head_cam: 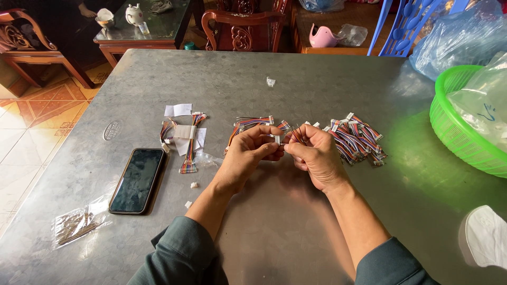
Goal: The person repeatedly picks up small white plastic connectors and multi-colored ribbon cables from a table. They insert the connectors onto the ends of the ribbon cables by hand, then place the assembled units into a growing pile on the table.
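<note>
Both hands pinch: left hand (248, 153) the white connector (277, 139), right hand (317, 155) the thin wires (297, 134); a skewed push could bend one.

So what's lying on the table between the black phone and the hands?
In the head view, a taped bundle of rainbow-coloured wires lies between the black phone and the left hand.

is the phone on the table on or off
Screen off, as far as shows: the phone lies face up on the metal table, its glass dark, showing only reflections.
</note>
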